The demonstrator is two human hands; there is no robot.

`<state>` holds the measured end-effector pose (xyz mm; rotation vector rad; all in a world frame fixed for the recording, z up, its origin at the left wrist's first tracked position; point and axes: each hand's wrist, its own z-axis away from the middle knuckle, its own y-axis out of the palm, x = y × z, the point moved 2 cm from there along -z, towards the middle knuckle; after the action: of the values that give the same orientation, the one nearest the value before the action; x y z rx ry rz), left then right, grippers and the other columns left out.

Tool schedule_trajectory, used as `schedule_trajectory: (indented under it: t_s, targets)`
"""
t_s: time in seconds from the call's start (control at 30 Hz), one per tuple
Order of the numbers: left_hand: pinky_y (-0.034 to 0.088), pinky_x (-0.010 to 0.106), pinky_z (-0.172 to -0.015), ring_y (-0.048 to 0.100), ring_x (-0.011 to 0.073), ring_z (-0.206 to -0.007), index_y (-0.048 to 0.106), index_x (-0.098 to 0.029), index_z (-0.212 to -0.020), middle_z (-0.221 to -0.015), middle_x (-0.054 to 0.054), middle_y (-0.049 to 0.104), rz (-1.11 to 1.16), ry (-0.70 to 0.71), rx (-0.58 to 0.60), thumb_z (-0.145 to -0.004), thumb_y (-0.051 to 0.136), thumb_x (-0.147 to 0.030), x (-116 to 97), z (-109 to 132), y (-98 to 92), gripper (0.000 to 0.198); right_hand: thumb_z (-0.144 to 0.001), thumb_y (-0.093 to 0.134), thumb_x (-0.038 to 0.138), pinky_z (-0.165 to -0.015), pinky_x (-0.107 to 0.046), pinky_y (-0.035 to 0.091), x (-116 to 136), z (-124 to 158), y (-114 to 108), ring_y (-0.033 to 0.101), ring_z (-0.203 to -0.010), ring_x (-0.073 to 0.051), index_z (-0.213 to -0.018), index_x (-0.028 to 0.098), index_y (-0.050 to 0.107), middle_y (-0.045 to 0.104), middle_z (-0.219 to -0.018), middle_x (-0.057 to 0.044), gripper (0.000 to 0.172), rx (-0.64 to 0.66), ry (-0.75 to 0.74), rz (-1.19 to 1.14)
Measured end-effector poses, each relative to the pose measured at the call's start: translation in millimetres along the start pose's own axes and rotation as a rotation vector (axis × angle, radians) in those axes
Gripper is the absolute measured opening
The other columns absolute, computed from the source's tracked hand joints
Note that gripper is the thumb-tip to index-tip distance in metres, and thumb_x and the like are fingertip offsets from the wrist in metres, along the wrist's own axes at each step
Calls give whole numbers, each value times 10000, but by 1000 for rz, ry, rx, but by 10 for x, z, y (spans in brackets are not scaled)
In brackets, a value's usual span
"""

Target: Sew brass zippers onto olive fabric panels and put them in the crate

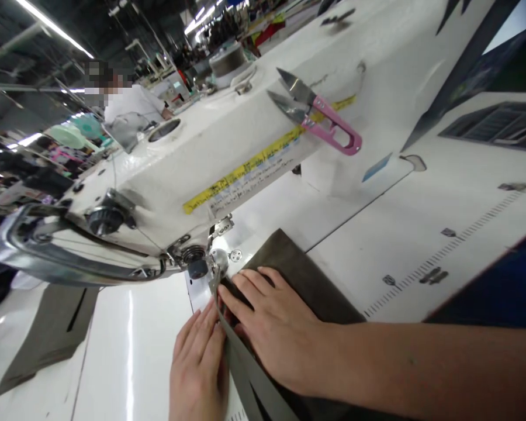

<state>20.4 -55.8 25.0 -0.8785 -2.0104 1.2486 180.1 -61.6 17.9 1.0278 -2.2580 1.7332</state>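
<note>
A white industrial sewing machine (210, 158) stands across the table, its presser foot (213, 273) down on a dark olive-grey fabric piece (298, 275). My right hand (276, 327) lies flat on that fabric, fingers stretched toward the needle. My left hand (199, 362) presses flat beside it on the fabric's left edge, fingers together and extended, right below the presser foot. A folded strip of the same fabric (245, 374) runs between both hands toward me.
Pink-handled thread snips (319, 114) rest on top of the machine arm. Another olive fabric piece (48, 327) lies on the table at the left. A printed ruler scale (447, 251) runs along the white table. A person in white sits behind the machine.
</note>
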Motion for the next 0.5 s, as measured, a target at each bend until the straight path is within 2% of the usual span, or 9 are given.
schedule_trajectory:
  t_s: [0.2, 0.3, 0.5]
  targets:
    - [435, 396, -857, 504, 259, -1070, 508, -84, -1116, -1124, 171, 562, -52, 9, 21, -864, 360, -83, 29, 22, 16, 292, -915, 321, 319, -973, -477, 289, 9, -8, 22, 345, -1202, -278, -1316, 188, 371, 425, -1296, -135, 425, 36, -30, 26]
    - [440, 392, -854, 508, 253, -1070, 490, -106, -1152, -1123, 157, 568, -52, 8, 25, -865, 361, -100, 40, 45, 30, 315, -912, 327, 320, -977, -479, 287, 6, -4, 19, 350, -1199, -283, -1319, 188, 365, 422, -1295, -141, 430, 40, -36, 28]
    - [441, 398, -832, 511, 264, -1058, 500, -62, -1131, -1113, 188, 566, -82, 14, 52, -884, 311, -114, 9, -12, 2, 315, -915, 307, 326, -972, -490, 297, 5, -5, 7, 359, -1198, -286, -1325, 166, 365, 434, -1297, -146, 444, 24, -43, 36]
